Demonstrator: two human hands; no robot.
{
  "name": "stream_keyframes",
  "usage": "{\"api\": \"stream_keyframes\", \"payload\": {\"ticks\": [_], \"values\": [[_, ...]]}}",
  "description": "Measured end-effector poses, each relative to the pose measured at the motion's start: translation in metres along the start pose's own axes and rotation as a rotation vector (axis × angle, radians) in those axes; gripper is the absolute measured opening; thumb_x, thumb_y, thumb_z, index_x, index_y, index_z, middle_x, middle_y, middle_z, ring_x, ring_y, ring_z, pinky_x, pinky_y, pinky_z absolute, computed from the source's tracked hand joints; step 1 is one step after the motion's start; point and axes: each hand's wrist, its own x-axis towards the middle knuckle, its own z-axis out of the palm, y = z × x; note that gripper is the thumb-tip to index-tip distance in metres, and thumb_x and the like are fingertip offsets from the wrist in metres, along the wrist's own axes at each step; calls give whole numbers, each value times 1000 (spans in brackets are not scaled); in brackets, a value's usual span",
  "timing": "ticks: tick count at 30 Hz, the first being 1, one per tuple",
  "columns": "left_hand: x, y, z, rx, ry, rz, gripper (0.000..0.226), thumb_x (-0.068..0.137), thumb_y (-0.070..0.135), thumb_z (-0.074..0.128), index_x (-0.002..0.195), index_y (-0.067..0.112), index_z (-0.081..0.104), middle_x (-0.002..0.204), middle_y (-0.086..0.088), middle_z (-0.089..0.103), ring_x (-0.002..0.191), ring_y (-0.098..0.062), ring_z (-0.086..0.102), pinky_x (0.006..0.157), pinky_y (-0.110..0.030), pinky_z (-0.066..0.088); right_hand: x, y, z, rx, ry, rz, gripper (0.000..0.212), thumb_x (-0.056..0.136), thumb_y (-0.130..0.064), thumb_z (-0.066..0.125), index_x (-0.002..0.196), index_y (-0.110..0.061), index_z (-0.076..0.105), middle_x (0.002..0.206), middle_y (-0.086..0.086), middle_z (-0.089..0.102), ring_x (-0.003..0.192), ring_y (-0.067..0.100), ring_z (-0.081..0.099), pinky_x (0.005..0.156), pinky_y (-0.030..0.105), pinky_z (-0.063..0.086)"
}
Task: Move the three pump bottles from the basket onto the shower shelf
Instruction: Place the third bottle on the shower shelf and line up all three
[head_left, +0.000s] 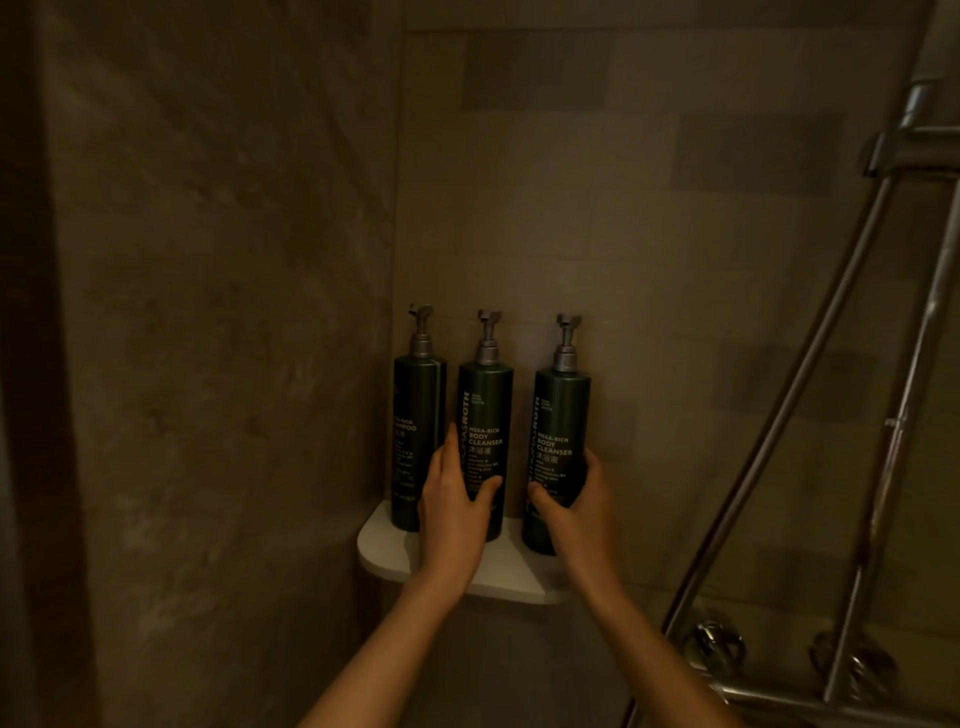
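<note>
Three dark green pump bottles with grey pumps stand upright in a row on the white corner shower shelf (387, 556). The left bottle (418, 415) reads shampoo and stands free against the corner. My left hand (457, 512) wraps around the lower part of the middle bottle (485, 410), labelled body cleanser. My right hand (576, 512) grips the lower part of the right bottle (561, 415), also body cleanser. Both held bottles rest on the shelf. No basket is in view.
Tiled walls meet in a corner behind the shelf. A chrome shower riser and hose (810, 384) run along the right side, with tap knobs (714, 647) low on the right. A dark edge (31, 364) borders the left.
</note>
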Motion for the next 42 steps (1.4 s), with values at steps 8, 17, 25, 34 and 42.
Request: {"api": "stream_keyframes", "payload": {"ticks": [8,17,25,34,42], "values": [[-1,1,2,1,14,-5,76,85,18,66,148,18,24,147,-7,39,135,-20,38,112,-37,33,1,2,-3,11,-39,-3,67,77,-22,75,136,-25,41,122,-2,58,105,11,57,87,30,49],[-1,3,2,-4,13,-3,76,84,18,66,148,18,25,146,-7,40,134,-20,39,112,-42,35,1,-1,-1,-16,-48,-29,65,76,-22,75,133,-25,44,123,1,60,108,15,59,92,39,50],[-1,1,2,9,14,-3,76,84,19,66,148,18,25,146,-6,40,133,-19,39,110,-34,33,2,3,-7,-39,-48,-38,69,76,-22,76,136,-20,44,124,2,61,108,16,59,91,34,49],[-2,1,0,7,11,9,76,84,19,67,148,18,25,145,-6,41,133,-19,39,111,-38,35,1,4,-7,-20,-65,-34,68,77,-24,75,137,-22,42,124,0,60,105,11,58,82,22,45],[-6,-3,-2,3,-7,10,73,87,28,62,148,18,24,150,-4,35,136,-18,34,110,-30,29,-5,7,-10,55,-73,-6,69,81,-40,69,140,-25,37,135,0,52,119,15,53,100,45,47]]}}
